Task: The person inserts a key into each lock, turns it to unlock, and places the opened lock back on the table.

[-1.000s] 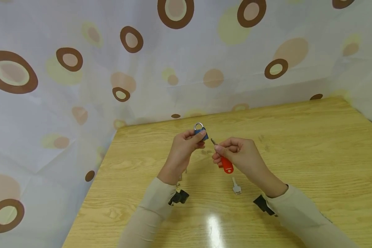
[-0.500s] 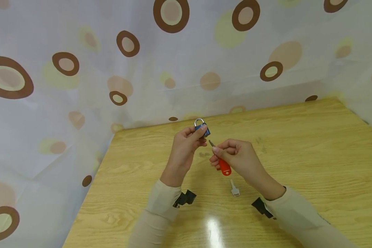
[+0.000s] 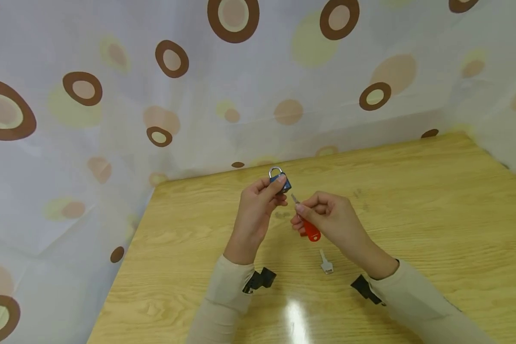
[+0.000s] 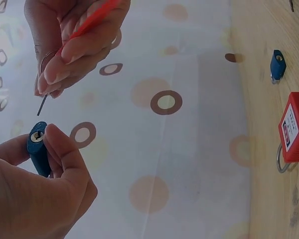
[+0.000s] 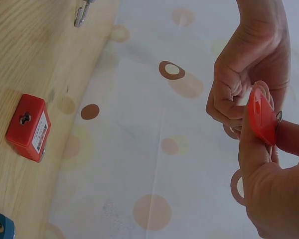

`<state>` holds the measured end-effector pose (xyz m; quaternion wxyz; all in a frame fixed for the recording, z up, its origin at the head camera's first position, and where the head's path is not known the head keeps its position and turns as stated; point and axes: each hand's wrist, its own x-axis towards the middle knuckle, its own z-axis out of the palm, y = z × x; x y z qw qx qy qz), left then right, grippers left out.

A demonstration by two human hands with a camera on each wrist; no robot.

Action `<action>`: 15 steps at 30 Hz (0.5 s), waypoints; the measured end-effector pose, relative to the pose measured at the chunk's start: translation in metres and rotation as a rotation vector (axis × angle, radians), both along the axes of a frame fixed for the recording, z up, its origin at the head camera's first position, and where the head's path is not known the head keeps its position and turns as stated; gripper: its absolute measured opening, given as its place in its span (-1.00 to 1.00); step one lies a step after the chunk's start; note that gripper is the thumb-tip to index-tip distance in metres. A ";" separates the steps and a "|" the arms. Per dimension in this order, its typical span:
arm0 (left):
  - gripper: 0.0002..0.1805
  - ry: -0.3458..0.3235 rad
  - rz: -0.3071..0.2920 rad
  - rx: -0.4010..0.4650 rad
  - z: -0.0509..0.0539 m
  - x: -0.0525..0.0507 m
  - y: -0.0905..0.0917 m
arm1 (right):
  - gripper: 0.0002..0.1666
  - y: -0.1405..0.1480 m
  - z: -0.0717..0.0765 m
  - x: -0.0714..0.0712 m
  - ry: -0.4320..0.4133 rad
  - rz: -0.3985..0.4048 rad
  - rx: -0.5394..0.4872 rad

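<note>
In the head view my left hand (image 3: 255,212) pinches a small blue padlock (image 3: 280,183) by its body, the silver shackle pointing up and away. The lock's keyhole end (image 4: 37,136) faces the key in the left wrist view. Just to the right, my right hand (image 3: 335,220) pinches a key (image 3: 295,198) between thumb and forefinger. From that key a red tag (image 3: 312,231) hangs on a ring. A small gap separates the key's tip from the padlock. In the right wrist view, the red tag (image 5: 261,117) and the hands hide the padlock and key.
A loose silver key (image 3: 326,263) lies on the wooden table (image 3: 176,267) below my right hand. The left wrist view shows a red padlock (image 4: 295,127) and another blue padlock (image 4: 277,65) on the table. A patterned curtain (image 3: 241,95) stands behind the table.
My left hand has shifted slightly, tipping and raising the blue padlock a little. The key in my right hand has turned a little. Small items by my left wrist are now hidden.
</note>
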<state>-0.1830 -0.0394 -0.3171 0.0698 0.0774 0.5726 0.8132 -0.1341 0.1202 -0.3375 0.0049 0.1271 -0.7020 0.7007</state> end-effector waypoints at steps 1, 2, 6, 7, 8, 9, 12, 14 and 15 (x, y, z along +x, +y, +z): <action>-0.88 0.001 0.000 0.002 0.001 0.000 0.000 | -0.75 0.001 0.000 0.000 0.011 0.003 -0.007; -0.88 0.003 0.000 0.005 0.002 0.000 0.001 | -0.75 0.001 0.001 0.000 0.023 0.006 -0.013; -0.91 -0.002 0.003 0.017 0.004 0.001 0.002 | -0.77 0.002 0.002 -0.001 0.057 0.016 -0.037; -0.91 -0.005 0.004 0.019 0.004 0.001 0.002 | -0.77 0.002 0.002 0.000 0.064 0.017 -0.042; -0.92 -0.007 0.005 0.021 0.004 0.001 0.002 | -0.78 0.002 0.002 0.000 0.069 0.014 -0.046; -0.92 -0.010 0.005 0.023 0.004 0.002 0.002 | -0.78 0.002 0.003 0.000 0.073 0.008 -0.049; -0.92 -0.017 0.006 0.022 0.004 0.003 0.002 | -0.76 0.002 0.003 0.001 0.077 -0.023 -0.059; -0.92 -0.019 0.006 0.021 0.004 0.004 0.002 | -0.74 0.003 0.002 0.001 0.066 -0.046 -0.070; -0.92 -0.021 0.007 0.019 0.003 0.004 0.002 | -0.74 0.004 0.002 0.001 0.060 -0.054 -0.076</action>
